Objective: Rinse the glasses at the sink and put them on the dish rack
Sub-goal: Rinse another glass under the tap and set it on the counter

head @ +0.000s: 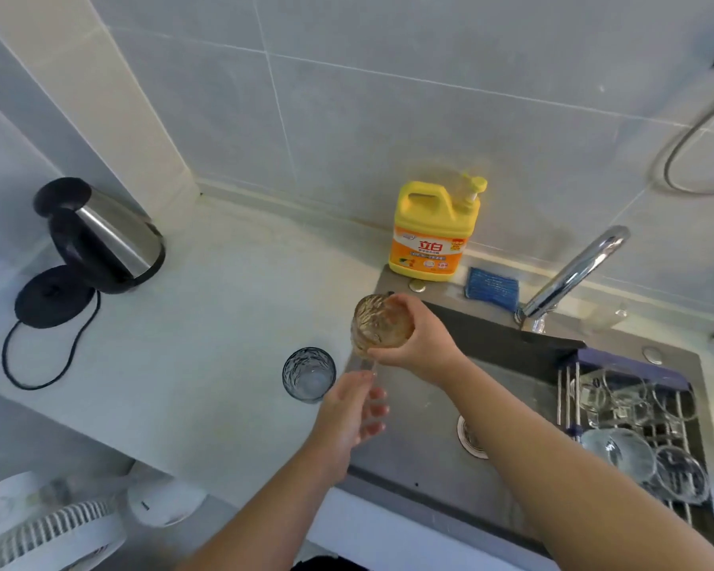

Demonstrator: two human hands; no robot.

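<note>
1. Head view, containers: the steel sink [421, 405] holds a wire dish rack [568, 391] in its right part. Several clear glasses [617, 451] lie in the rack, tipped or on their sides.
2. A smoky blue glass [308, 375] stands upright on the countertop [203, 344] just left of the sink. I cannot tell whether anything is in it.
3. The amber glass [378, 323] is patterned and see-through, tilted with its mouth toward the camera, above the sink's left rim.
4. The right hand [421, 344] reaches across the sink and grips the amber glass round its side.
5. The left hand [347, 414] hovers just below that glass at the sink's left edge, fingers loose and spread, gripping nothing.
6. On the sink's back rim stand a yellow detergent bottle [429, 236] and a blue scouring pad [491, 284], with the faucet [569, 278] to their right.
</note>
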